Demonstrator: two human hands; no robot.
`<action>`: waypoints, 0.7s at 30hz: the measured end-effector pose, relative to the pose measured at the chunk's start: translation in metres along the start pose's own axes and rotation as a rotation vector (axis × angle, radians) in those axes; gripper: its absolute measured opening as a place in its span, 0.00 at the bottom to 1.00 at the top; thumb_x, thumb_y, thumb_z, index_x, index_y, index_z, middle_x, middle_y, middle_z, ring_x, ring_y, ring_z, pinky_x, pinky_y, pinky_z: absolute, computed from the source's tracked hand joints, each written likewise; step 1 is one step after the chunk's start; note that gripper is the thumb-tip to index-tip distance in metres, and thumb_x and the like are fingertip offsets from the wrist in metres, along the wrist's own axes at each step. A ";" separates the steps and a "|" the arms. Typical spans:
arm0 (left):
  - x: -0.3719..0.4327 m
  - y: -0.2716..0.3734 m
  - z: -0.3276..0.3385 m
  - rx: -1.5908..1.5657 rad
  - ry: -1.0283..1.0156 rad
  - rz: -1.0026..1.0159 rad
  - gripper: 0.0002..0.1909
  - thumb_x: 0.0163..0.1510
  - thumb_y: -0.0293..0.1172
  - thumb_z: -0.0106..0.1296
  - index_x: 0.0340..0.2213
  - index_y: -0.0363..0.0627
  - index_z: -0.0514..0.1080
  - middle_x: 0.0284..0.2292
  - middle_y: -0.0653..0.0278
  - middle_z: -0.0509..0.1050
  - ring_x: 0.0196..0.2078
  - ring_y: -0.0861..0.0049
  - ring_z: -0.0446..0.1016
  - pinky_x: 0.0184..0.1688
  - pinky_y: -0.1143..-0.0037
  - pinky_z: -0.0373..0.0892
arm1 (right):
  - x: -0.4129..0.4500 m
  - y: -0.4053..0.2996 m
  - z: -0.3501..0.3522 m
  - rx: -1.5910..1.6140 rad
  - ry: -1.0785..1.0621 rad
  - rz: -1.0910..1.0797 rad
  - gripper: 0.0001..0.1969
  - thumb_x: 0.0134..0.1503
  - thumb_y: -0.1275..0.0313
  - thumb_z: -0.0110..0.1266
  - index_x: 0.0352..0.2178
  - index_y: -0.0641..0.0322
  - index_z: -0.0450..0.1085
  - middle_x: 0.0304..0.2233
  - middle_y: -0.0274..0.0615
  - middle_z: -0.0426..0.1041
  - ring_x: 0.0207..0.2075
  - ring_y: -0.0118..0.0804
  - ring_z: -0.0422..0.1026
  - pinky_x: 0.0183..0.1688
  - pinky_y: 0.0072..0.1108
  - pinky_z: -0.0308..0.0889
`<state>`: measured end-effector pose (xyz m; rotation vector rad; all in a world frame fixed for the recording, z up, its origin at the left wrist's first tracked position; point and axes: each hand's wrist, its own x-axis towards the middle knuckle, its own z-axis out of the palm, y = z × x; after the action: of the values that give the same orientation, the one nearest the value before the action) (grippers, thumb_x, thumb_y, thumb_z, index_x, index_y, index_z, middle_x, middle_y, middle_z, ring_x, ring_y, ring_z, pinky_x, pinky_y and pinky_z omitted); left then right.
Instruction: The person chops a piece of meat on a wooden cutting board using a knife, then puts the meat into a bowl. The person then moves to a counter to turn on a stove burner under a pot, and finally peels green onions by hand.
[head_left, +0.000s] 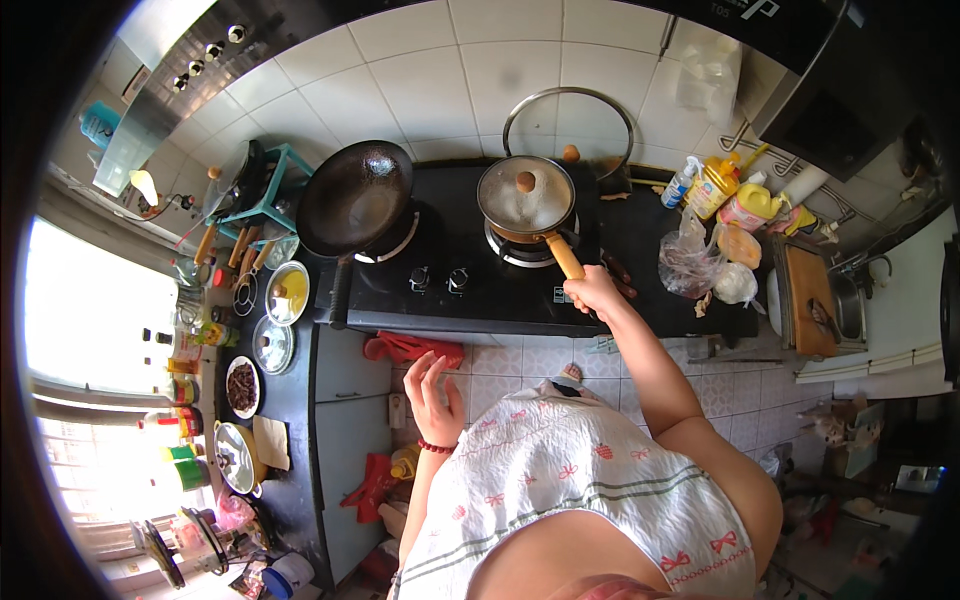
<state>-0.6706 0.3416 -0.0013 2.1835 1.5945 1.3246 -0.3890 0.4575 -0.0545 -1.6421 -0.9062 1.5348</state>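
Observation:
My right hand (592, 291) is closed around the wooden handle (564, 256) of a saucepan (510, 212) on the right burner. A glass lid with a round wooden knob (526, 181) covers the pan, and whitish foam or bubbles show through the glass. My left hand (435, 405), with a red bead bracelet at its wrist, is raised in front of the stove with its fingers apart and holds nothing. A dark wok (355, 196) rests tilted on the left burner, its black handle (340, 294) pointing towards me.
A large glass lid (568, 124) leans against the tiled wall. Plastic bags (688, 259) and bottles (715, 187) stand right of the stove, before a cutting board (808, 300) by the sink. On the left counter are a bowl of yellow liquid (288, 291), a plate of dark food (243, 387) and a lidded pot (238, 457).

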 end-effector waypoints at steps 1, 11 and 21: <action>0.000 -0.001 -0.001 0.013 0.002 0.003 0.18 0.43 0.17 0.45 0.40 0.39 0.64 0.40 0.51 0.63 0.43 0.59 0.64 0.43 0.68 0.62 | -0.001 0.000 0.001 0.000 -0.002 -0.001 0.06 0.40 0.79 0.48 0.21 0.66 0.58 0.10 0.33 0.59 0.08 0.22 0.57 0.08 0.16 0.51; -0.004 -0.003 -0.004 0.018 0.019 -0.016 0.18 0.43 0.17 0.44 0.40 0.39 0.64 0.41 0.51 0.63 0.43 0.60 0.64 0.43 0.69 0.62 | 0.008 0.010 -0.001 -0.013 0.042 -0.031 0.06 0.41 0.78 0.48 0.18 0.66 0.58 0.10 0.33 0.59 0.08 0.22 0.57 0.08 0.16 0.51; -0.007 -0.009 -0.003 0.009 0.011 -0.038 0.17 0.43 0.17 0.44 0.39 0.39 0.65 0.41 0.51 0.63 0.43 0.60 0.64 0.43 0.69 0.62 | 0.009 0.008 -0.014 -0.113 0.058 -0.020 0.05 0.42 0.77 0.49 0.20 0.65 0.59 0.10 0.32 0.60 0.08 0.21 0.57 0.08 0.15 0.51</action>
<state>-0.6792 0.3387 -0.0080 2.1437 1.6402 1.3233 -0.3747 0.4608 -0.0647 -1.7425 -0.9903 1.4375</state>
